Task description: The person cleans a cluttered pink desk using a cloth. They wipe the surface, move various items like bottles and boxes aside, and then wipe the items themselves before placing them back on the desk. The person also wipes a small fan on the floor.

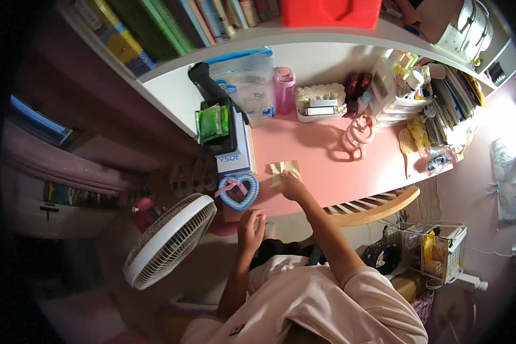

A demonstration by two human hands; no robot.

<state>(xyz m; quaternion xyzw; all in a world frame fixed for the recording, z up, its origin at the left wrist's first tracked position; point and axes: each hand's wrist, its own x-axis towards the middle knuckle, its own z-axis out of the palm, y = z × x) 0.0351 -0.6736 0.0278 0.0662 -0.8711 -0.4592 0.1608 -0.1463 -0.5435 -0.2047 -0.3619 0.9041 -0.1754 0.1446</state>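
My right hand (293, 185) presses a creased beige tissue or cloth (278, 170) against the pink desktop (318, 150). Part of the tissue lies under the fingers. My left hand (250, 230) is at the desk's front edge with its fingers loosely bent and nothing visible in it. Just beyond that hand sits a heart-shaped box (254, 192) with a blue and white rim and a pink ribbon bow (236, 185). It lies to the left of the tissue, apart from it.
Books or boxes (236, 165) carry a black tray (228, 146) with green packets. A pink bottle (285, 92), a white basket (320, 116) and a pink looped object (359, 135) stand farther back. A fan (170, 241) is at left; a wooden chair back (378, 210) borders the desk.
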